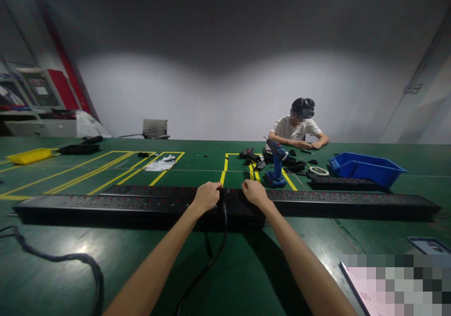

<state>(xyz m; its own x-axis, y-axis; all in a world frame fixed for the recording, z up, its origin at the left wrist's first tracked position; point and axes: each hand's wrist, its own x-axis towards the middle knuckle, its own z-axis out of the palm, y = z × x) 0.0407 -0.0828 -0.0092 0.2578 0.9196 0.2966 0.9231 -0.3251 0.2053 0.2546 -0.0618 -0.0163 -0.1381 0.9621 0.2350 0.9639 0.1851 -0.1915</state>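
Note:
A long black power strip (116, 208) with rows of sockets and small red marks lies across the green table in front of me. My left hand (207, 196) is closed over its upper edge, near the right end. Close by, my right hand (254, 193) curls around the same end, its fingertips hidden behind. Between the two hands a black cable (224, 227) comes from a dark round fitting on top of the strip and runs down toward me. Behind lies a second long power strip (352, 202), stretching to the right.
A blue cordless drill (276, 165) stands beyond my right hand, with another drill (250, 155) lying behind it. A blue bin (366, 165) sits right, beside a shorter black strip (341, 182). A thick cable (59, 258) lies left. Across the table sits a person (296, 130).

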